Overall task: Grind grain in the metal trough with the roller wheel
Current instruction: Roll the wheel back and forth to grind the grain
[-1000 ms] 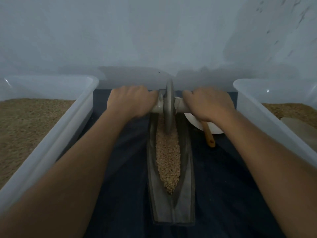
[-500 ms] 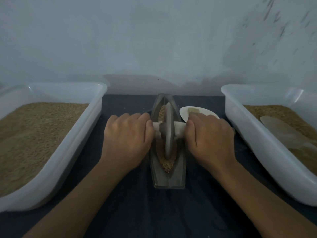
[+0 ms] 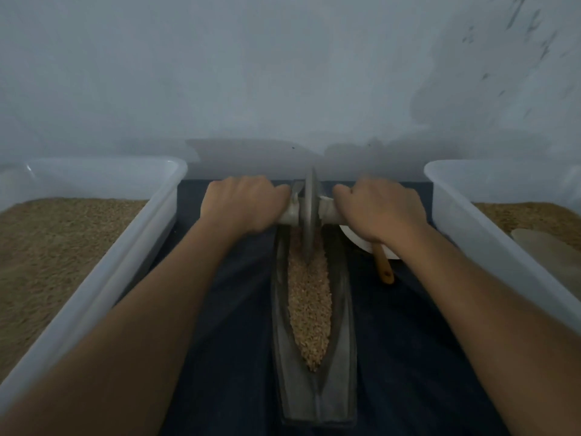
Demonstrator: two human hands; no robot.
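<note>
Since half a second before, both hands had pushed the wheel from the near end of the trough out to its far end; I logged arms at full reach.

Item, left tub [image 3: 94, 278]: white plastic, filled with grain, on the counter's left side.

Item, left hand [image 3: 243, 204]: fingers curled tight around the axle's left stub, knuckles up.

Item, roller wheel [image 3: 309, 215]: grey disc, upright, rim sunk in the grain at the trough's far end, between the two hands.

Item, metal trough [image 3: 342, 357]: long, boat-shaped, lying lengthwise down the middle, just beside a white dish.

Item, grain [image 3: 309, 306]: pale bed along the groove, still coarse and largely whole by my judgement.

Item, right hand [image 3: 382, 212]: fingers wrapped around the right stub, covering part of the white dish [image 3: 355, 240].

Item, wooden handle [image 3: 384, 269]: protruding from beneath the right wrist; its head was hidden.

Item, right tub [image 3: 503, 247]: white plastic, grain inside, with a flat pale object half buried.

Step in hand: forward stroke at its limit, grinding far from done. Next move, as I judged it, called for an even downward-pressed draw back along the groove, wheel kept vertical.

Surface: dark blue cloth [image 3: 232, 357] over the counter. Room: dim, bare grey wall [image 3: 283, 73] behind, scuffed at upper right.
</note>
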